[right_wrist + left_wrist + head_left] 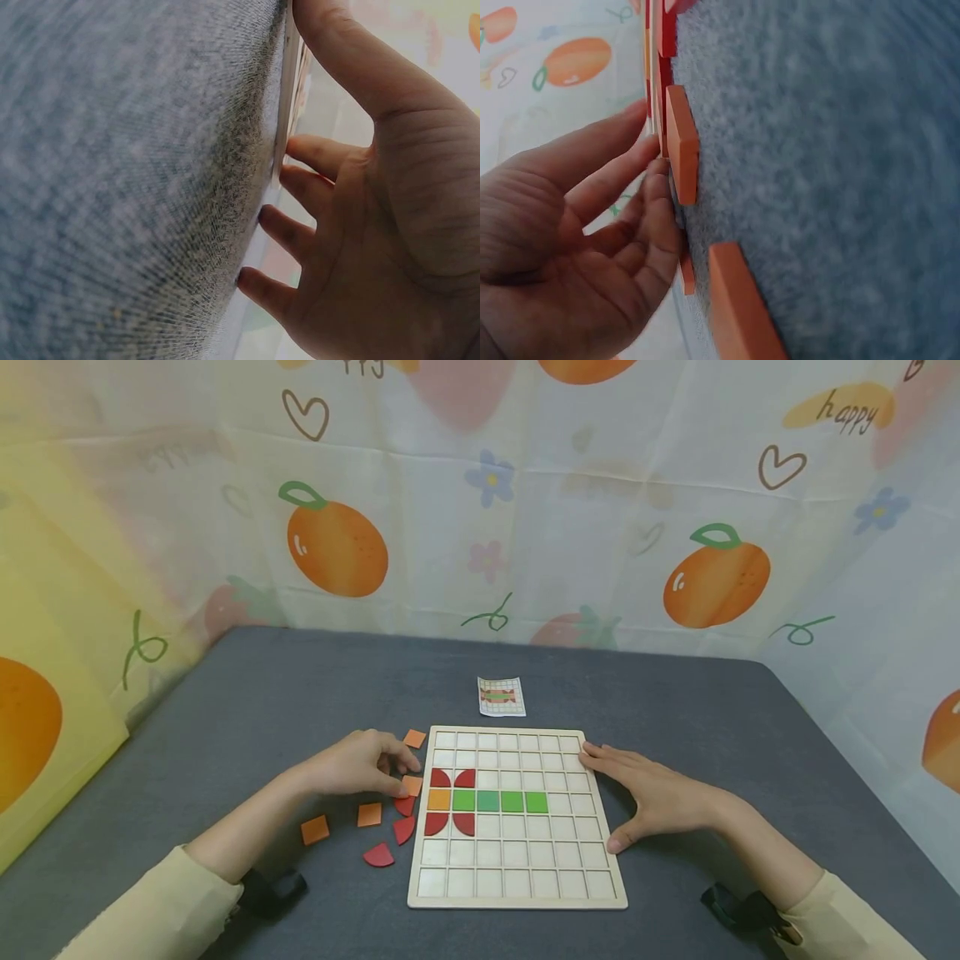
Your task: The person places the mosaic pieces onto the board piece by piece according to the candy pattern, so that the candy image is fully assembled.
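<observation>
The board [522,883], pale wood with a grid of cells, lies flat on a dark grey counter [337,681], with a printed cloth [435,543] hanging behind. At its right edge the right hand [654,787] is spread wide, thumb and fingers touching the rim, gripping nothing. By its left edge the left hand [360,766] is partly closed, fingers bent, thumb at an orange square [412,787]; I cannot tell whether it has hold of that square. A small printed card [501,697] lies just beyond the far edge. Three other loose orange squares lie left of the board, and one more sits in it, in a row with four green squares [488,801]. Four red quarter-circles [440,777] fill cells above and below that row's left end; three more lie loose beside the board.
</observation>
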Tool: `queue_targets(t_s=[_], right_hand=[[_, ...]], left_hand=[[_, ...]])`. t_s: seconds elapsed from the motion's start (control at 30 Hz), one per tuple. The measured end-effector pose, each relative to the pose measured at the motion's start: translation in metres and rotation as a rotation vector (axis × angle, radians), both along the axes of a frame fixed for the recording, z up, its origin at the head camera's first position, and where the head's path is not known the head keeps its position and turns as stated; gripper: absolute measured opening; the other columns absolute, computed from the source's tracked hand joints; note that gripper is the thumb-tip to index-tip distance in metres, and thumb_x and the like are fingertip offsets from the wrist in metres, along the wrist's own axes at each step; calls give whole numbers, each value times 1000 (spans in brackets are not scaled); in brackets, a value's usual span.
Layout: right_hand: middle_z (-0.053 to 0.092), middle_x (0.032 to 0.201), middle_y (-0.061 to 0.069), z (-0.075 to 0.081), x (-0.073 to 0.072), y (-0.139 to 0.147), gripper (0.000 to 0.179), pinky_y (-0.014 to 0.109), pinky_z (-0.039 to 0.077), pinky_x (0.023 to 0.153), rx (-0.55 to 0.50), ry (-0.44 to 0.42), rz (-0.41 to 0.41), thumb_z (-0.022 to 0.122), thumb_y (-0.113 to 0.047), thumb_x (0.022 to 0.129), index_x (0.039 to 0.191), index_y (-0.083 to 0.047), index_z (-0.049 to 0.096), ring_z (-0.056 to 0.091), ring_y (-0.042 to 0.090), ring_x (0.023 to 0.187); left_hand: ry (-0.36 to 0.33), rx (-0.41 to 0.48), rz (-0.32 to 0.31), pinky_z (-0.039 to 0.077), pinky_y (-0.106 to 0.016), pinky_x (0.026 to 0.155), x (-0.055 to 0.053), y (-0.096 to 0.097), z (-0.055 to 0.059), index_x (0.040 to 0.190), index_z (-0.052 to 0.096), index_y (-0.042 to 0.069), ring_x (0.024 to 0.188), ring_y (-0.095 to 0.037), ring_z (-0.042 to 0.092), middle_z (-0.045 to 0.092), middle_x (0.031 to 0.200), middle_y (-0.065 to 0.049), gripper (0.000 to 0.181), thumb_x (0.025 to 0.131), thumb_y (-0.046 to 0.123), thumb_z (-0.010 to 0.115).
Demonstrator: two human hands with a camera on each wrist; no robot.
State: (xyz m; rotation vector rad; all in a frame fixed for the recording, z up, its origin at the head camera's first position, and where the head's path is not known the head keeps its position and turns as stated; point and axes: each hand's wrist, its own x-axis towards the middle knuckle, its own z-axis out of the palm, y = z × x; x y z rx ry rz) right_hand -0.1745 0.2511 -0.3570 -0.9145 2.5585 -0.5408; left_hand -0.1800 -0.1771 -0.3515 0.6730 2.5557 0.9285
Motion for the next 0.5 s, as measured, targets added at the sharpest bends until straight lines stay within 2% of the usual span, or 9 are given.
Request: queue_targets(t_s=[0.5], right_hand=[[14,168,11,0,0,0,119,71,20,113,4,-2,-4,80,-63,68,158,-11,23,15,44,153]], left_hand=[[-1,15,20,48,-24,66,1,2,-7,97,72,12,76,-12,55,65,90,-2,18,80,14,79]])
